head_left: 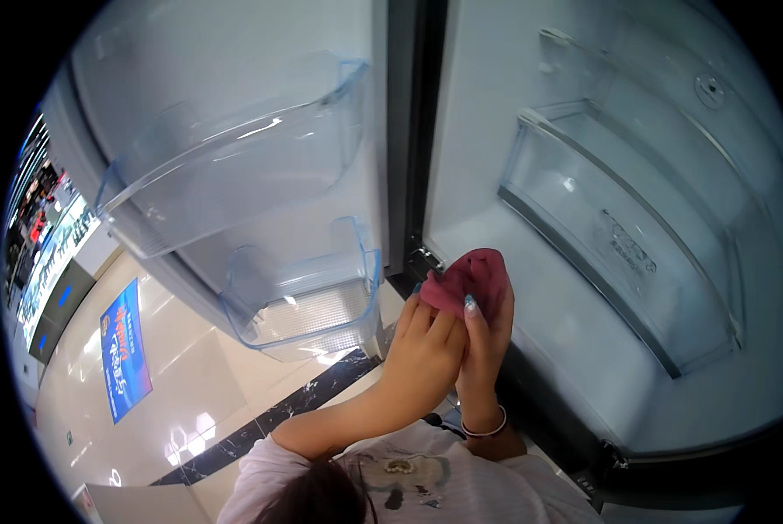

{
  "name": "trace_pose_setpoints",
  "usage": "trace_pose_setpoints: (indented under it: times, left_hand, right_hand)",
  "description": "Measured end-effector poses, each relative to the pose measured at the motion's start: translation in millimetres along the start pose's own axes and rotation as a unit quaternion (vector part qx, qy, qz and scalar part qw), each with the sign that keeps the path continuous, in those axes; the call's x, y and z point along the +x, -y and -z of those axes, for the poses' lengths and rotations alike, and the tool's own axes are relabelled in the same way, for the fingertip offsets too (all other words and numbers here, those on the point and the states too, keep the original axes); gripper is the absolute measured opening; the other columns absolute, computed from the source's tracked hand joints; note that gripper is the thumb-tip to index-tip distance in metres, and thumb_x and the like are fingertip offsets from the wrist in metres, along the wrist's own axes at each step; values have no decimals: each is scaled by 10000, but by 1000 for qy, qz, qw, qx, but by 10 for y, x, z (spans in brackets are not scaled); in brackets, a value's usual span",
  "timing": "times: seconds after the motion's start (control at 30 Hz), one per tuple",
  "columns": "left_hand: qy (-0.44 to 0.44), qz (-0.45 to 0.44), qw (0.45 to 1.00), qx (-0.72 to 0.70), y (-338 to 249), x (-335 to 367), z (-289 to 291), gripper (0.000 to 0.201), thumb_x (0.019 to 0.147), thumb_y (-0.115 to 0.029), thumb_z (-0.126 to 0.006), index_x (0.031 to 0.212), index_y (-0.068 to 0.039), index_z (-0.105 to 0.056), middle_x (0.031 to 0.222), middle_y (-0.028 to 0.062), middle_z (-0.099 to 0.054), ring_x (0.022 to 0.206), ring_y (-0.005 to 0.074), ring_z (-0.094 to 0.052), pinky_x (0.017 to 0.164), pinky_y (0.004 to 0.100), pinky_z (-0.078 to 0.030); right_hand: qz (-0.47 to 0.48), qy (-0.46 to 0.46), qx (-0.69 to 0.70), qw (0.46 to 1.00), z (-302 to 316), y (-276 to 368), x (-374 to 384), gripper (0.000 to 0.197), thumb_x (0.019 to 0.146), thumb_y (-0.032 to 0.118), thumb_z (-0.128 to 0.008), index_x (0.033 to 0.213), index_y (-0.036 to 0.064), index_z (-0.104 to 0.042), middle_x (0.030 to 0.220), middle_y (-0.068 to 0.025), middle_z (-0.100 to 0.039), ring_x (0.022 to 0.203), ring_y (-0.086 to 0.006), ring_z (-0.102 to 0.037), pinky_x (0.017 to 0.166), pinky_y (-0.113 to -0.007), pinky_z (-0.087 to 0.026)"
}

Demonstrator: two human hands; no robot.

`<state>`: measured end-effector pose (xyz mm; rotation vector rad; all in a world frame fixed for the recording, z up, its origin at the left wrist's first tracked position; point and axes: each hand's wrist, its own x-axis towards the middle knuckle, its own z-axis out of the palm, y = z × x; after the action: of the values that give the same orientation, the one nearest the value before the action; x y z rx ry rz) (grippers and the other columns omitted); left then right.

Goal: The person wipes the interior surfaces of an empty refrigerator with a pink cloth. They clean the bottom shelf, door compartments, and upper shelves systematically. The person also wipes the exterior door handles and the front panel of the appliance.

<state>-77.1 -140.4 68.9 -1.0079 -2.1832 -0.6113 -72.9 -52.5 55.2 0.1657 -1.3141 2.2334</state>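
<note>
A crumpled dark pink cloth [481, 278] is bunched up between my two hands, in front of an open fridge. My right hand [488, 345] wraps round it from the right, its painted thumbnail pressed against the front, with a bracelet at the wrist. Against the cloth's lower left edge, my left hand [425, 354] has its fingers curled, and it touches the right hand. The left fingertips are partly hidden. Just above the hands is a metal hinge [426, 257] at the bottom of the fridge frame.
On the left, the open fridge door carries an upper clear bin [234, 144] and a lower clear bin [308, 301]. Inside the fridge, at right, sits a clear drawer [619, 205] with a grey trim strip. Shiny floor tiles hold a blue floor sticker [127, 351]; lit display counters [59, 253] stand beyond.
</note>
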Motion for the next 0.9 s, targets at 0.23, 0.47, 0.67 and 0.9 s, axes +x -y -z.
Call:
trace_pose_setpoints:
  times: [0.23, 0.47, 0.67, 0.9]
  left_hand:
    - [39, -43, 986, -158, -17, -32, -166, 333, 609, -4, -600, 929, 84, -570, 947, 198, -555, 927, 391, -517, 912, 473, -378]
    - [123, 53, 963, -232, -25, -276, -365, 343, 655, -33, -611, 975, 62, -534, 916, 189, -532, 866, 382, -515, 768, 443, -418]
    - [76, 23, 982, -169, 98, -329, -592, 316, 653, -115, -594, 901, 66, -519, 810, 158, -512, 705, 320, -524, 610, 403, -419]
    - [82, 32, 986, -143, 3, -421, -892, 340, 678, -163, -558, 950, 40, -540, 950, 165, -510, 872, 327, -470, 705, 423, -392]
  right_hand:
    - [1, -44, -48, 998, 201, 42, -53, 604, 800, -19, -568, 1328, -4, -276, 1258, -110, -412, 1148, -165, -420, 986, -292, -334]
    - [-99, -30, -172, 980, 385, -34, -139, 491, 862, 93, -548, 1297, -37, -358, 1171, -119, -514, 1035, -169, -505, 905, -261, -385]
    - [-25, 51, -459, 887, 403, 65, -288, 483, 880, 193, -513, 1234, -112, -393, 1121, -253, -529, 996, -328, -542, 888, -353, -402]
    - [49, 61, -676, 733, 612, 21, -269, 461, 837, 193, -511, 1154, -138, -454, 957, -249, -576, 834, -367, -528, 819, -408, -392]
